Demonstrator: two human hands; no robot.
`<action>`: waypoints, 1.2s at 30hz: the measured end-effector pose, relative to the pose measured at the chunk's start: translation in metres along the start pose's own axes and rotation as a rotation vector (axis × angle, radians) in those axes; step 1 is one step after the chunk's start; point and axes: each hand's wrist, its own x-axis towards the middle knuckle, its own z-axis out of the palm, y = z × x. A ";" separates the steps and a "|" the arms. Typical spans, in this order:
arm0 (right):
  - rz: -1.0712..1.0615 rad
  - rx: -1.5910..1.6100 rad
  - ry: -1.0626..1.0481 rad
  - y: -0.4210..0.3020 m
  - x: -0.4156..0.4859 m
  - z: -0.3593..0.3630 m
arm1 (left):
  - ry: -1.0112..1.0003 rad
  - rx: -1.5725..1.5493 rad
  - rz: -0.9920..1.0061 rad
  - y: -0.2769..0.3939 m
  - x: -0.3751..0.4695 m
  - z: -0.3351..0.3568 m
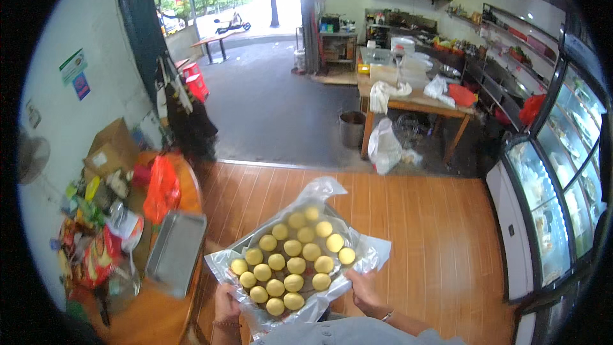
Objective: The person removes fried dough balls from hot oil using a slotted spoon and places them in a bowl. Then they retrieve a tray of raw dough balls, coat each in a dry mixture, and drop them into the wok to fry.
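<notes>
A metal tray lined with thin plastic sheet (313, 304) is carried in front of my body, tilted in the picture, with many round yellow dough balls (296, 265) spread over it. At its lower left corner, my left hand (227, 303) grips the rim through or beside the plastic; a beaded bracelet is on that wrist. On the right side my right hand (364, 290) holds the edge, its fingers partly hidden by the sheet. The plastic hangs loosely past the tray's corners. Most of the tray's rim lies under it.
To the left, a round wooden table (179, 314) bears an empty metal tray (177, 254), a red plastic bag (163, 191), a cardboard box (112, 153) and packets. A glass-door fridge (539, 211) lines the right. Ahead are a cluttered wooden worktable (416, 104), a bin (352, 129) and a white bag (384, 147).
</notes>
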 end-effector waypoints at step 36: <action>-0.028 0.022 0.132 -0.260 1.106 0.461 | 0.111 0.141 -0.067 0.038 1.214 0.327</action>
